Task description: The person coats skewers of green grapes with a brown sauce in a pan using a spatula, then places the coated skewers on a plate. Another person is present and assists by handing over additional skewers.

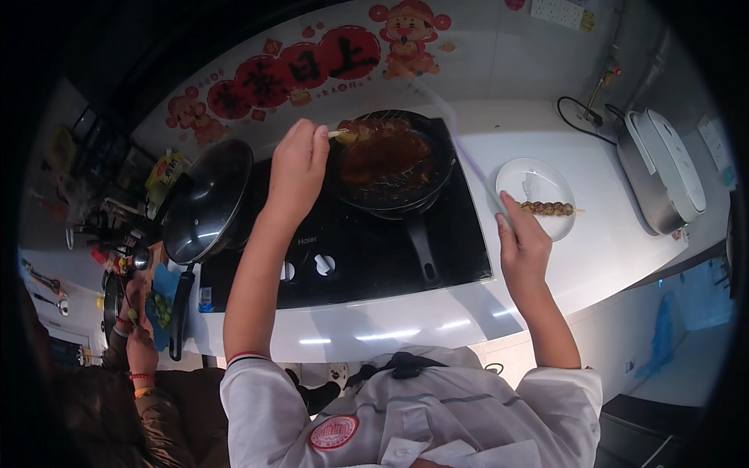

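Note:
Pinched in my left hand (pixel 299 161) is the end of a skewer of glazed food pieces (pixel 374 128), which lies over the far side of a black frying pan (pixel 389 205). Dark reddish-brown sauce (pixel 386 161) covers the pan's bottom. The pan stands on a black glass cooktop (pixel 363 263), its handle pointing towards me. My right hand (pixel 524 243), to the right of the pan, grips a long, thin, pale utensil (pixel 468 155); its far end is blurred and raised. Just beyond that hand, a white plate (pixel 529 172) holds a browned skewer (pixel 550 209), partly hidden by my fingers.
A dark lidded pan (pixel 208 202) stands at the cooktop's left. Further left, another person's hands (pixel 142 351) are beside a blue tray (pixel 167 281) with green pieces. A bottle or pouch (pixel 167 169) stands behind the lid. A rice cooker (pixel 664 172) sits on the right counter.

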### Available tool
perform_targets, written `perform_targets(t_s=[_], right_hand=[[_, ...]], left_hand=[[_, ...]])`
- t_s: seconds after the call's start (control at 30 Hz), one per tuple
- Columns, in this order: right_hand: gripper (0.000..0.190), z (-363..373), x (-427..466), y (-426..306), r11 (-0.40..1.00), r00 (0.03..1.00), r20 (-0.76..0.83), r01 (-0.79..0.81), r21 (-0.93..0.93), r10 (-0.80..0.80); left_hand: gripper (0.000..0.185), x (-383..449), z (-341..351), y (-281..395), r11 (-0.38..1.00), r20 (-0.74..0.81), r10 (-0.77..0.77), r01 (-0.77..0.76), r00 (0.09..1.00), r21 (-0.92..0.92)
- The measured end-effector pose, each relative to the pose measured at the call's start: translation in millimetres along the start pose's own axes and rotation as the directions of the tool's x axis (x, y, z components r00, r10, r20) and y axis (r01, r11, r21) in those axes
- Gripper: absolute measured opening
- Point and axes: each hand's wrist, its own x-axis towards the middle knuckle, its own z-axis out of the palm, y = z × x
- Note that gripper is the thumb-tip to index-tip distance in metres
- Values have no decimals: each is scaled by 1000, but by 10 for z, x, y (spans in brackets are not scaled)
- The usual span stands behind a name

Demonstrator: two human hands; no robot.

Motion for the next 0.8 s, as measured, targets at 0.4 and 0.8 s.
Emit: perform_targets(t_s=[0.4,0.8], right_hand=[[23,67,-23,-284,964,982,145,-151,221,121],[24,26,-18,-237,957,971,161,-207,203,176]], left_hand=[[11,559,-695,271,762,487,367,-556,793,331],[12,687,-687,390,519,610,487,-769,626,375]])
